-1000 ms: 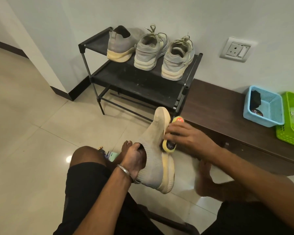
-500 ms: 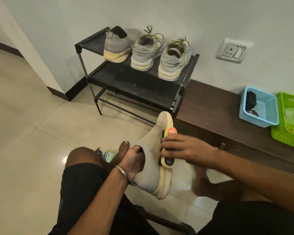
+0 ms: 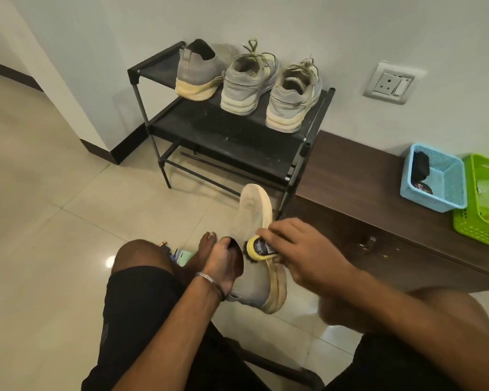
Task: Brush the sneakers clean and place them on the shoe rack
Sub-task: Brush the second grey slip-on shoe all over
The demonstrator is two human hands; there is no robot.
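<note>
A grey knit sneaker [image 3: 251, 221] with a cream sole is held toe-up in front of me. My left hand [image 3: 223, 261] is tucked into its opening and grips it from inside. My right hand [image 3: 299, 249] grips a yellow brush [image 3: 259, 248] and presses its dark bristles against the sneaker's side near the collar. On the top shelf of the black shoe rack [image 3: 232, 136] stand the matching grey sneaker [image 3: 198, 71] and a pair of grey laced sneakers [image 3: 271, 86], heels toward me.
A dark wooden bench [image 3: 364, 193] runs right of the rack and carries a blue basket [image 3: 435, 179] and a green basket [image 3: 486, 198]. A wall socket [image 3: 390, 83] sits above it. Small items [image 3: 178, 253] lie on the tiled floor by my knee.
My right hand has drawn the brush down the sneaker's side, from near the toe toward the collar. The left hand keeps the sneaker steady.
</note>
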